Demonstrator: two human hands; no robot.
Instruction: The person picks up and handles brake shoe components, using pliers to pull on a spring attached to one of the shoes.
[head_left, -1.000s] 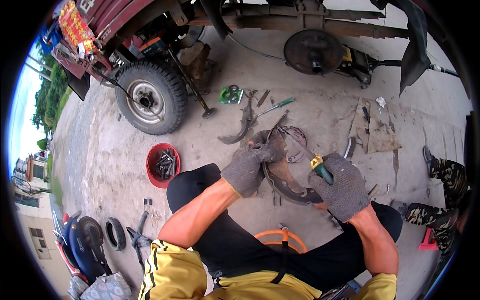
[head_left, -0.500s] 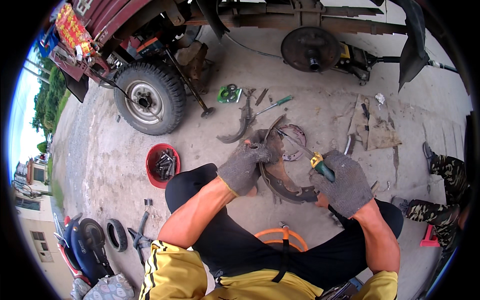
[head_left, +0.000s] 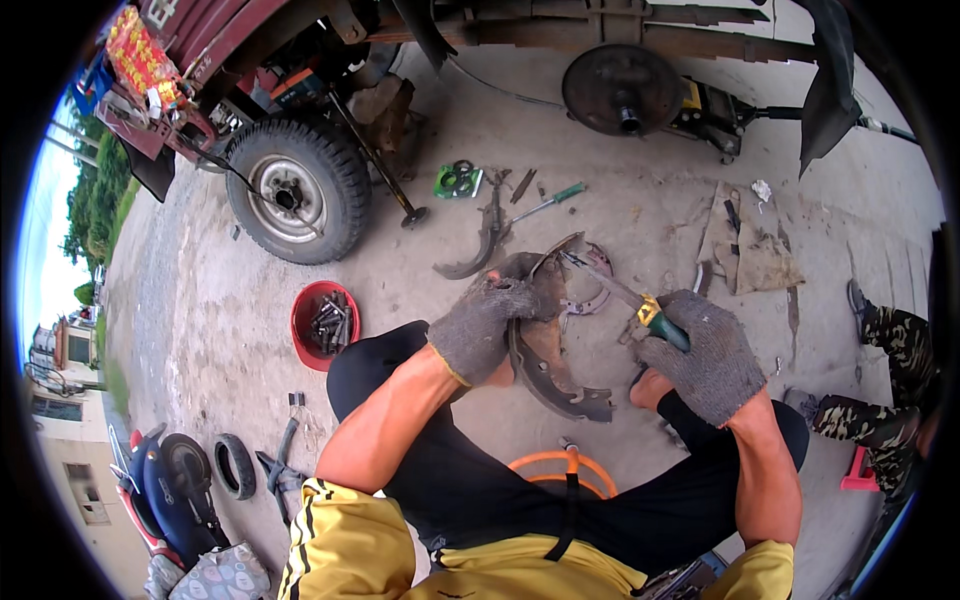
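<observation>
1. We find the curved brake shoe (head_left: 543,357) between the gloved hands, apparently raised above the concrete ground (head_left: 410,285), its upper part in the left hand (head_left: 480,330).
2. The left fingers are wrapped about that part, gripping it; the right hand (head_left: 705,360) has its fingers curled round the handle of a green-and-yellow-handled tool (head_left: 650,311).
3. Over the last half second the right hand has drawn outward, and a gap now separates it from the shoe's lower end (a foot (head_left: 651,388) shows in that gap).
4. The tool's tip remains near the shoe's upper end; we cannot tell whether it touches.
5. In our judgement, the left hand alone supports the shoe, and the work stays centred on its upper end.
</observation>
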